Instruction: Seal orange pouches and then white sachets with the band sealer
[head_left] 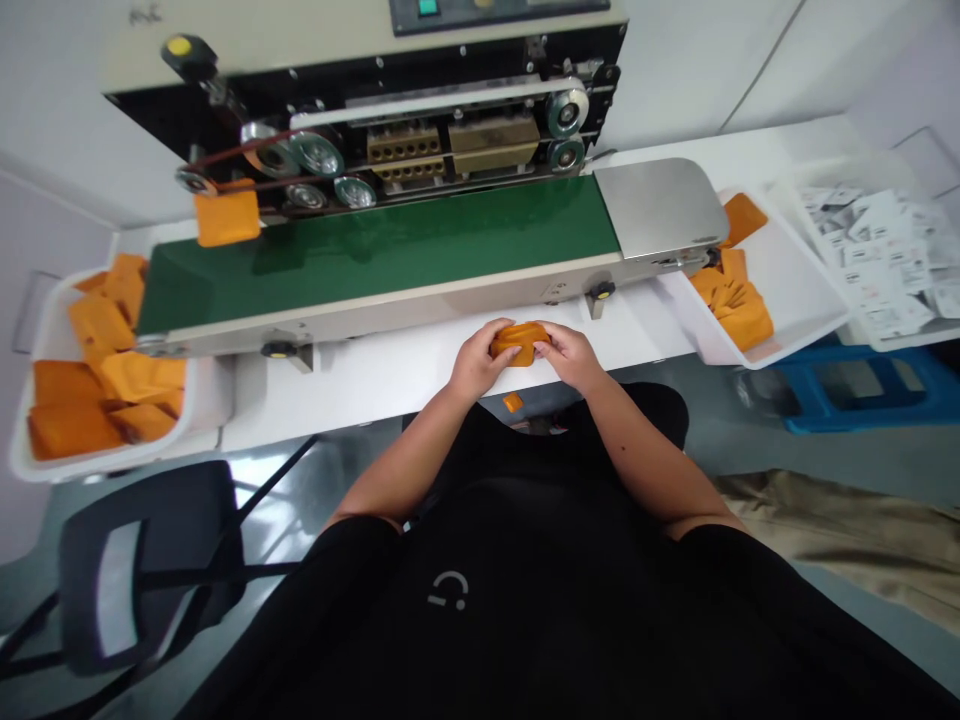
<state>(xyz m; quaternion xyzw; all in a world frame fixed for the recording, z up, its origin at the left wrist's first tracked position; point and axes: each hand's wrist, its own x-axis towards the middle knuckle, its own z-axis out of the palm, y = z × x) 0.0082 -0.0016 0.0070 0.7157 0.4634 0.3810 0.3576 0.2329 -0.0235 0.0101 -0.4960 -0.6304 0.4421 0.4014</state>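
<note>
Just past the table's front edge, my left hand [480, 358] and my right hand [568, 352] hold one orange pouch [523, 342] between them. The left fingers and thumb close on its left side, and the right ones pinch its right side. What is inside the pouch cannot be seen. Behind my hands stands a band sealing machine with a green conveyor belt [390, 250]. Another orange pouch [227, 217] hangs at the machine's left end, above the belt. A small orange piece [513, 402] shows below my hands.
At the left, a white bin [206, 390] holds several orange pouches. Another white bin [806, 285] at the right has more pouches, beside a tray of white printed packets [885, 255]. A black chair [150, 560], a blue stool [862, 385] and a person's khaki trouser leg [840, 530] are nearby.
</note>
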